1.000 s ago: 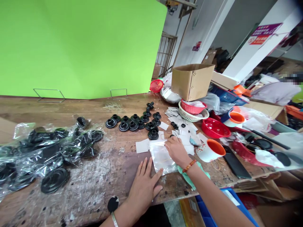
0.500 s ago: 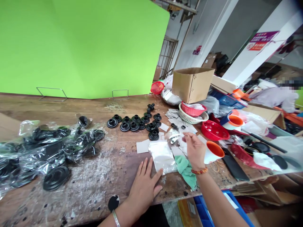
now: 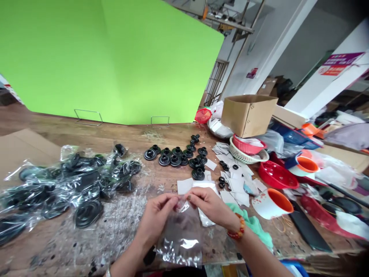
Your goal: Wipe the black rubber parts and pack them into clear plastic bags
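Note:
Both my hands hold one clear plastic bag (image 3: 182, 234) by its top edge, just above the wooden table (image 3: 121, 134). My left hand (image 3: 157, 216) pinches the left side of the bag's mouth and my right hand (image 3: 208, 204) pinches the right side. The bag hangs down towards me. Under my right hand lies a stack of clear bags (image 3: 206, 200) beside a green cloth (image 3: 253, 225). Behind them stand several black rubber parts (image 3: 177, 157) in rows.
Bagged black rubber parts (image 3: 72, 184) are heaped at the left. White cards (image 3: 235, 179) are scattered right of centre. An orange-lined cup (image 3: 271, 202), red bowl (image 3: 276, 175), stacked baskets (image 3: 248, 148) and a cardboard box (image 3: 248, 113) crowd the right. A green screen (image 3: 100, 57) backs the table.
My right hand picked one bag off the stack and brought it towards me. My left hand left the table and took the bag's other side. The view shifted left.

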Demonstrator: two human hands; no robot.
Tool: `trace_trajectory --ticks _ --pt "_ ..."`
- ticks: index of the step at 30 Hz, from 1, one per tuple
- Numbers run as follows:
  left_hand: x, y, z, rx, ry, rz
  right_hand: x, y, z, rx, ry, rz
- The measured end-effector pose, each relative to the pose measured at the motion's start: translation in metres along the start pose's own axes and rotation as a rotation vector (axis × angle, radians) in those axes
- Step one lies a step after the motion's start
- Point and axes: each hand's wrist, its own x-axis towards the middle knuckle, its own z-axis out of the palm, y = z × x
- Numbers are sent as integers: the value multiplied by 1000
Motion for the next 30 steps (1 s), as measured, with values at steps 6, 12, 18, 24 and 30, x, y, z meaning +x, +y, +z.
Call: trace_trajectory --ticks 6,12,18,24,30 --pt "3 -10 -25 -106 201 -128 36 0 26 210 -80 49" --pt "5 -19 -45 -386 187 -230 59 7 49 791 -91 240" --pt "8 -14 -66 -702 119 -266 84 26 65 669 -144 262" --pt "14 -20 -65 -52 255 -15 152 44 47 -176 281 -79" --pt "10 -20 -62 83 237 16 183 49 44 -647 176 -233"
